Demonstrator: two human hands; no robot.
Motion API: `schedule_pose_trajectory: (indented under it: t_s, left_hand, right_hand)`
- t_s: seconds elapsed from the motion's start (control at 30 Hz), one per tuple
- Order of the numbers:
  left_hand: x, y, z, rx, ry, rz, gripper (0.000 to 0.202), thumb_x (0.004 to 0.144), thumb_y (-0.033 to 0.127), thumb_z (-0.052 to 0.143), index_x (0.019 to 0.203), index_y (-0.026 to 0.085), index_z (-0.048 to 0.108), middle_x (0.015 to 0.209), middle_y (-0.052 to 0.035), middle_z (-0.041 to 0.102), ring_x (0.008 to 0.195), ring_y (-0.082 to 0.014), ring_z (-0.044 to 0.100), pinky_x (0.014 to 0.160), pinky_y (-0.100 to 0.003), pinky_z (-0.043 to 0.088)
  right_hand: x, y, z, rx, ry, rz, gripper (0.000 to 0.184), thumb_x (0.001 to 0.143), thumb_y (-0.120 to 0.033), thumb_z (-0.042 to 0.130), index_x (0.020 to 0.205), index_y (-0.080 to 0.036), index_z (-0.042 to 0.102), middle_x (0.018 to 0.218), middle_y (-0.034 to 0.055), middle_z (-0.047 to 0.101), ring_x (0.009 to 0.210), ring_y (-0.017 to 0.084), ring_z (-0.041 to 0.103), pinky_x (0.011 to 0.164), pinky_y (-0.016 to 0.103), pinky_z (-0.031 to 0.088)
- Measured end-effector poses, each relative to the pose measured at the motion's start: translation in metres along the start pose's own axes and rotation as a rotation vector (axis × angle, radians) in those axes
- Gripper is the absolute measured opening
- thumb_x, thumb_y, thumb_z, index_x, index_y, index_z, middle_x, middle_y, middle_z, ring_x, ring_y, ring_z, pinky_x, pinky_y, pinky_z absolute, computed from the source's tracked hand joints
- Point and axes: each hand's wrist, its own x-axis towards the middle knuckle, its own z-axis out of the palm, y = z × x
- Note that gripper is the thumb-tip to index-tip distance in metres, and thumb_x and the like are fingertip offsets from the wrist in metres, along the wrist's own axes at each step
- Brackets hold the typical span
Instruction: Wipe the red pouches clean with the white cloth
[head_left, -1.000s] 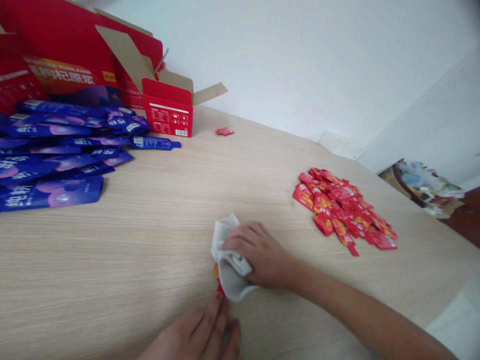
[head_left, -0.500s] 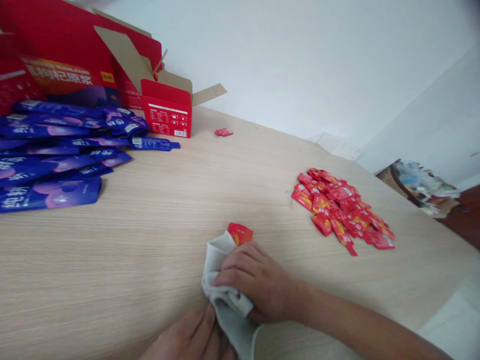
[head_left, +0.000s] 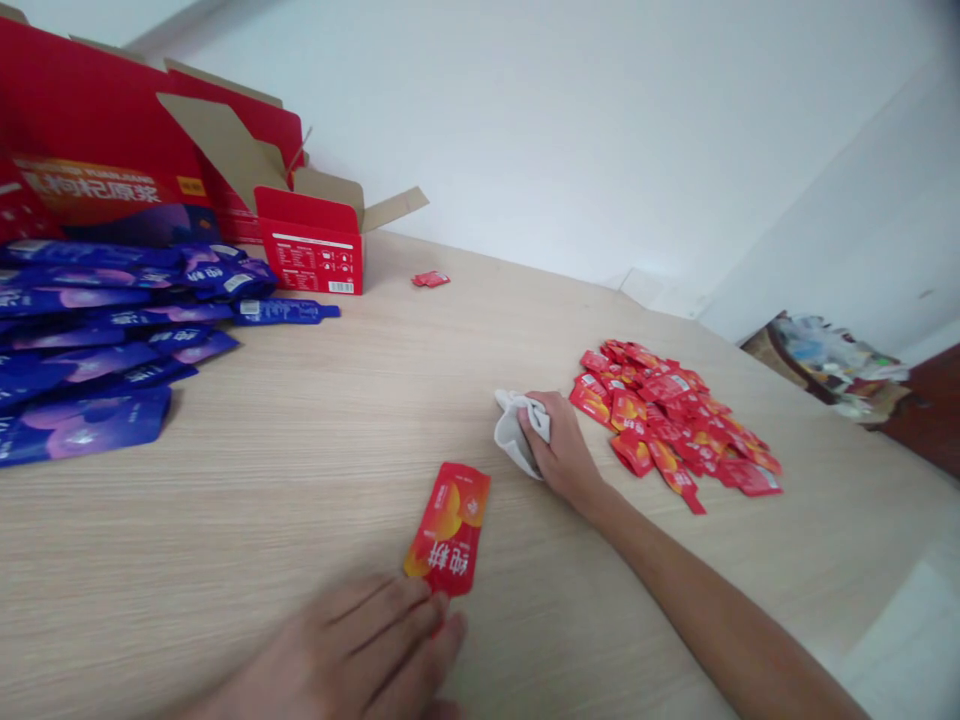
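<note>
Clenched on a crumpled white cloth [head_left: 512, 430]: the right hand [head_left: 561, 450], fingers curled down over the soft fabric, wrist low, forearm reaching in from the lower right. Released, at bottom centre: the left hand [head_left: 330, 640], fingers extended and nearly flat, fingertips touching the lower end of a glossy red sachet [head_left: 448, 530]. That sachet lying flat and slanted on the pale wood-grain desk [head_left: 225, 520], between both hands. Just right of the cloth, a loose heap of small red sachets [head_left: 675, 425]. At upper left, overlapping glossy blue sachets [head_left: 97, 340] beside an opened red cardboard carton [head_left: 315, 250], with a lone small red sachet [head_left: 430, 279] near its corner.
</note>
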Motion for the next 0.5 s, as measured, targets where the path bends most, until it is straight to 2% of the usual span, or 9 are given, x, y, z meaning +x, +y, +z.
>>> schedule_pose_trajectory:
  t_s: [0.1, 0.17, 0.23, 0.4, 0.5]
  left_hand:
    - [0.017, -0.008, -0.006, -0.007, -0.034, -0.03, 0.03, 0.114, 0.03, 0.041, 0.116, 0.021, 0.07, 0.103, 0.0038, 0.079, 0.093, -0.0146, 0.071, 0.092, -0.029, 0.051]
    - [0.021, -0.013, -0.004, 0.04, -0.146, -0.097, 0.031, 0.112, 0.037, 0.045, 0.125, 0.019, 0.065, 0.108, -0.0026, 0.076, 0.092, -0.0204, 0.071, 0.085, -0.035, 0.056]
    - [0.021, -0.016, 0.003, 0.073, -0.27, -0.185, 0.042, 0.107, 0.047, 0.053, 0.132, 0.015, 0.06, 0.114, -0.0098, 0.072, 0.095, -0.0255, 0.069, 0.081, -0.04, 0.06]
    - [0.028, -0.019, 0.023, 0.134, -0.439, -0.298, 0.071, 0.096, 0.065, 0.062, 0.133, 0.005, 0.059, 0.124, -0.0228, 0.067, 0.109, -0.0382, 0.067, 0.09, -0.059, 0.06]
    - [0.044, -0.018, 0.022, 0.131, -0.584, -0.419, 0.072, 0.095, 0.065, 0.062, 0.132, 0.003, 0.061, 0.126, -0.0261, 0.066, 0.113, -0.0409, 0.067, 0.094, -0.062, 0.057]
  right_hand:
    - [-0.002, 0.002, 0.006, 0.061, 0.044, 0.051, 0.028, 0.108, -0.042, 0.045, 0.123, -0.023, 0.058, 0.114, 0.0106, 0.065, 0.108, 0.027, 0.06, 0.099, 0.046, 0.048]
    - [0.0, 0.004, 0.01, 0.089, 0.065, 0.065, 0.028, 0.108, -0.042, 0.045, 0.122, -0.022, 0.059, 0.113, 0.0104, 0.066, 0.108, 0.027, 0.06, 0.099, 0.046, 0.049]
    - [0.003, 0.006, 0.012, 0.112, 0.073, 0.068, 0.028, 0.108, -0.042, 0.046, 0.121, -0.022, 0.059, 0.113, 0.0102, 0.066, 0.107, 0.026, 0.06, 0.099, 0.046, 0.049]
    - [0.004, 0.009, 0.012, 0.156, 0.106, 0.097, 0.027, 0.108, -0.042, 0.045, 0.12, -0.023, 0.06, 0.113, 0.0106, 0.067, 0.109, 0.026, 0.061, 0.101, 0.046, 0.049]
    - [0.004, 0.011, 0.013, 0.166, 0.118, 0.104, 0.026, 0.108, -0.04, 0.046, 0.12, -0.021, 0.06, 0.114, 0.0113, 0.068, 0.109, 0.026, 0.062, 0.101, 0.045, 0.049]
